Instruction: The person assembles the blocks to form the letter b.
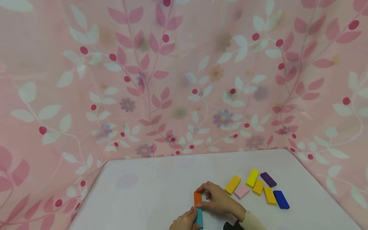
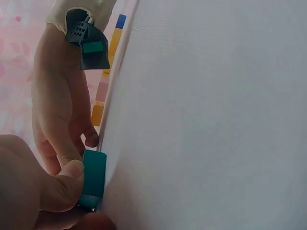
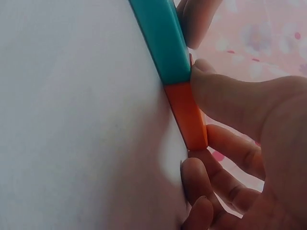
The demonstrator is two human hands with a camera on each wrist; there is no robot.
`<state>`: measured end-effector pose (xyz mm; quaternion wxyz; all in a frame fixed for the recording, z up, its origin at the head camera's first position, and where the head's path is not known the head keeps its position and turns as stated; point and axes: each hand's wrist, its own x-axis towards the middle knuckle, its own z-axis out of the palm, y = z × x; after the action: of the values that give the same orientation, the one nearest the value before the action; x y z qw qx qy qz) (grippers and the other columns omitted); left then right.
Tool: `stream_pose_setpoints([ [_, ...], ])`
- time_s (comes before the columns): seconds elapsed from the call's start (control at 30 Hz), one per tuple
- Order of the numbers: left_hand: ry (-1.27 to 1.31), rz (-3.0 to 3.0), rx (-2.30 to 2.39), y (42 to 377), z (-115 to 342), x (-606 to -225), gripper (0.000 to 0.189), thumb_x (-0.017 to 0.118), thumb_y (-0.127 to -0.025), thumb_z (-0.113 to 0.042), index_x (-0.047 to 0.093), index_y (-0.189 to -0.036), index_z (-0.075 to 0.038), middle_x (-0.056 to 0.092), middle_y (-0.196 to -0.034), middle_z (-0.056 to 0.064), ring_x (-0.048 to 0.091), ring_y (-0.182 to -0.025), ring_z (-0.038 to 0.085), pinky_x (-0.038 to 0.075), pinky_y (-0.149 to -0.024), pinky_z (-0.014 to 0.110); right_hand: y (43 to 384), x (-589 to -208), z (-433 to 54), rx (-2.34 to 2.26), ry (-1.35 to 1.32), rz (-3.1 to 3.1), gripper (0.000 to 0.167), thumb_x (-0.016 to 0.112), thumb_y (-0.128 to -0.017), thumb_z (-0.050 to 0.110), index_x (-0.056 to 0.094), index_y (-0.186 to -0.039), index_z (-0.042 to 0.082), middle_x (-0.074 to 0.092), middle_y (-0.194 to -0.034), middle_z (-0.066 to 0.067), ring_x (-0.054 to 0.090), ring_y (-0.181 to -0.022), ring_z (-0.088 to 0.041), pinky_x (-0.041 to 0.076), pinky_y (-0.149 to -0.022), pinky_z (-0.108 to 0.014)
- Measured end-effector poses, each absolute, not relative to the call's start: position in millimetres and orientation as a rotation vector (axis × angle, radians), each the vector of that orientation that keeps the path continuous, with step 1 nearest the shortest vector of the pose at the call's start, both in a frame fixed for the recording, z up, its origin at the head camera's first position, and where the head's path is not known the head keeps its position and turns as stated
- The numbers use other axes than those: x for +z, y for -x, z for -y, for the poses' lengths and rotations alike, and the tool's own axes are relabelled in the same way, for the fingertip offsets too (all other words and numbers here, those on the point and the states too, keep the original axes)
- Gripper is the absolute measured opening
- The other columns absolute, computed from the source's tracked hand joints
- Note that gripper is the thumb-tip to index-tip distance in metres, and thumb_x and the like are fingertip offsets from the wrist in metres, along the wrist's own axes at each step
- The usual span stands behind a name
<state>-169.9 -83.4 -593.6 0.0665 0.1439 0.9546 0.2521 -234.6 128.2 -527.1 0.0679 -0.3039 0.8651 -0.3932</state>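
Note:
An orange block (image 1: 197, 198) and a teal block (image 1: 199, 218) lie end to end on the white table, touching, as the right wrist view also shows. My right hand (image 1: 217, 199) pinches the orange block lengthwise, the thumb by its near end and a fingertip at its far end. With thumb and fingers, my left hand (image 1: 184, 221) grips the teal block from the left side. Seen from the left wrist, the teal block (image 2: 94, 172) hides the orange one. In the right wrist view the seam between the teal block (image 3: 165, 43) and the orange block (image 3: 187, 115) looks closed.
Loose blocks lie right of my right hand: several yellow-toned ones, among them a bright yellow block (image 1: 252, 178), plus a pink block (image 1: 241, 191), a purple block (image 1: 268, 179) and a blue block (image 1: 281, 199). A pink leaf-patterned cloth (image 1: 184, 95) hangs behind the white table (image 1: 143, 191).

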Motion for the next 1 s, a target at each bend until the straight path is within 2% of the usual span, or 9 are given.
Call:
stream_pose_setpoints([
  [0.3,-0.575,-2.950,0.771,171,83,-594,0.054,0.083,-0.090,-0.035,0.071,-0.138,-0.015,0.073,-0.138,0.010,0.080,-0.088,0.021,0.063,-0.066,0.036,234,-525,-126,-1.183,0.841,-2.613,0.039,0.084,-0.092,0.039,0.070,-0.123,0.021,0.065,-0.116,0.006,0.053,-0.086,-0.006,0.048,-0.077,-0.021],
  [0.63,-0.631,-2.931,0.827,170,88,-593,0.056,0.081,-0.091,-0.037,0.069,-0.142,-0.016,0.072,-0.137,0.013,0.078,-0.087,0.011,0.063,-0.067,0.030,236,-524,-129,-1.177,0.881,-2.592,0.041,0.084,-0.092,0.042,0.071,-0.125,0.021,0.065,-0.115,0.006,0.056,-0.087,-0.006,0.049,-0.078,-0.021],
  [0.7,-0.635,-2.907,0.838,170,89,-593,0.056,0.079,-0.092,-0.040,0.069,-0.142,-0.017,0.071,-0.138,0.012,0.078,-0.090,0.011,0.063,-0.069,0.030,236,-524,-132,-1.179,0.908,-2.566,0.043,0.085,-0.091,0.041,0.070,-0.127,0.021,0.065,-0.115,0.005,0.057,-0.089,-0.007,0.050,-0.079,-0.022],
  [0.87,-0.570,-2.810,0.888,171,90,-593,0.056,0.076,-0.095,-0.045,0.068,-0.145,-0.020,0.067,-0.144,0.011,0.078,-0.102,0.018,0.065,-0.076,0.039,238,-523,-139,-1.210,0.949,-2.491,0.049,0.088,-0.088,0.034,0.070,-0.131,0.020,0.065,-0.116,0.004,0.059,-0.092,-0.010,0.050,-0.081,-0.023],
  [1.0,-0.561,-2.814,0.877,173,91,-593,0.056,0.076,-0.095,-0.046,0.068,-0.144,-0.020,0.068,-0.145,0.010,0.079,-0.103,0.021,0.065,-0.075,0.039,239,-524,-138,-1.226,0.938,-2.474,0.049,0.089,-0.088,0.033,0.070,-0.131,0.021,0.065,-0.116,0.004,0.059,-0.092,-0.011,0.049,-0.079,-0.022],
])
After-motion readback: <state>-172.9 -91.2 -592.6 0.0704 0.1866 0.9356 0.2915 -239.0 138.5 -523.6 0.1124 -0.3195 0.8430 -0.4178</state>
